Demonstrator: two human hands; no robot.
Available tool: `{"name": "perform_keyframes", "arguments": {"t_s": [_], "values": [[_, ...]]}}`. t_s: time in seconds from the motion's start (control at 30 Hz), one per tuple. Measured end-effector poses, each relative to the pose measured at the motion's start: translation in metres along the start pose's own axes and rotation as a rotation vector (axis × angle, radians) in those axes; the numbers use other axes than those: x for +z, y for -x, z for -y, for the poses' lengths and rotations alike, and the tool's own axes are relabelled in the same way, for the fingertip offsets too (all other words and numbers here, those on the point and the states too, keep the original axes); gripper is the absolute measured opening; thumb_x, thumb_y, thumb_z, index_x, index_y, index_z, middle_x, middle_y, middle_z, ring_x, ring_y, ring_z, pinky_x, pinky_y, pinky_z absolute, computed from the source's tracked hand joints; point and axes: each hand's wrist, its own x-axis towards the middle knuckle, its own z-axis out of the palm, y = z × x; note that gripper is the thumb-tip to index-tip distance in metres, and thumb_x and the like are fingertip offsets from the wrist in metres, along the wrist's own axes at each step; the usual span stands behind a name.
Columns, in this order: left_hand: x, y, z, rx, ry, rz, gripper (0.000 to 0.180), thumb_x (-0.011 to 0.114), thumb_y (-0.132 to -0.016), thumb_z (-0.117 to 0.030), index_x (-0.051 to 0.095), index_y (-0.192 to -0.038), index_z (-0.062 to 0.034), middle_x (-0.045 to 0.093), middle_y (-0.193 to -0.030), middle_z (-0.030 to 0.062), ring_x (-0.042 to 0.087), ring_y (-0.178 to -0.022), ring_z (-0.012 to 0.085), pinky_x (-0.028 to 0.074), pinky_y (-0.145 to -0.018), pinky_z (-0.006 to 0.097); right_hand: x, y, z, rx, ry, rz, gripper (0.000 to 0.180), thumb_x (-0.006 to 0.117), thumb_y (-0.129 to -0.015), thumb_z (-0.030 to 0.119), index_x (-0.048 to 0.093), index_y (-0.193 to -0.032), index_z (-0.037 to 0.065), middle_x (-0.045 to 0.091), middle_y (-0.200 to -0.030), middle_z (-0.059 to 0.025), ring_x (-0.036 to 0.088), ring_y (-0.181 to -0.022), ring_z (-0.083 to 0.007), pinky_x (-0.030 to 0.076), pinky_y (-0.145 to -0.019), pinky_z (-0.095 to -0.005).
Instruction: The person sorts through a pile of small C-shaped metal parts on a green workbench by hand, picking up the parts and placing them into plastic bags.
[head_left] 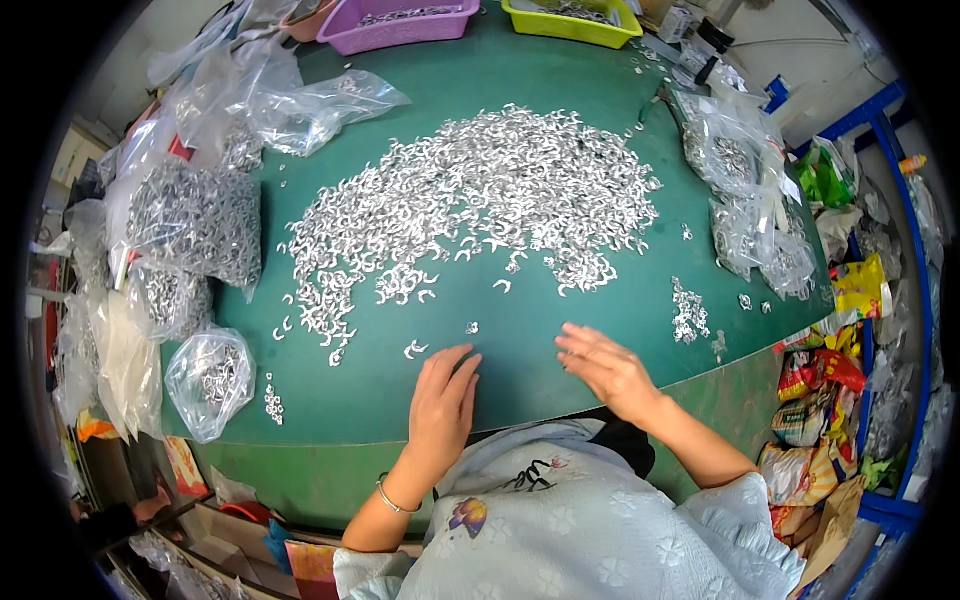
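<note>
A wide heap of small silvery C-shaped metal pieces [490, 185] is spread over the green tabletop. My left hand [443, 395] rests low over the near edge, its fingers stretched forward and nothing visible in them. Just beyond its fingertips lies one small metal piece [472, 328]; a pair of loose curved pieces [415, 349] is to its left. To the right, my right hand [612, 375] hovers over or touches the table, fingers extended toward the left and slightly blurred. No piece shows in it. A bare strip of tabletop [515, 365] separates the two hands.
Clear bags full of metal pieces [195, 220] crowd the left side; more bags [740, 190] line the right. A small pile [689, 312] lies near right, a little cluster [274, 402] near left. Purple [400, 35] and yellow-green [575, 28] trays stand at the back.
</note>
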Motion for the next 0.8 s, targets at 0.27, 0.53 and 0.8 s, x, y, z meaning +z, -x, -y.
{"name": "perform_keyframes", "arguments": {"t_s": [0.27,0.53,0.8], "values": [[0.014,0.008,-0.007,-0.019,0.063,0.042,0.027,0.066,-0.080,0.006,0.063,-0.107,0.0033,0.059,-0.113,0.0163,0.058,-0.101,0.0340,0.049,-0.086,0.041,-0.032,0.010,0.001,0.338,0.359,-0.215,0.051,0.078,-0.075,0.031,0.060,-0.113,0.002,0.054,-0.102,-0.0129,0.056,-0.089,-0.0317,0.048,-0.077,-0.0414],[0.019,0.001,-0.014,0.005,0.057,0.034,0.030,0.067,-0.078,0.008,0.064,-0.107,0.0017,0.059,-0.114,0.0147,0.057,-0.094,0.0299,0.048,-0.083,0.039,-0.024,-0.013,-0.025,0.219,0.379,-0.167,0.028,0.072,-0.083,0.028,0.055,-0.085,0.006,0.051,-0.087,-0.0086,0.061,-0.066,-0.0281,0.048,-0.049,-0.0392],[0.020,0.005,-0.010,-0.030,0.063,0.049,0.029,0.067,-0.078,0.007,0.064,-0.106,0.0017,0.059,-0.114,0.0146,0.057,-0.094,0.0300,0.047,-0.084,0.039,-0.031,-0.009,-0.056,0.255,0.413,-0.215,0.017,0.067,-0.087,0.017,0.054,-0.086,0.005,0.052,-0.088,-0.0099,0.061,-0.064,-0.0325,0.049,-0.051,-0.0428]]}}
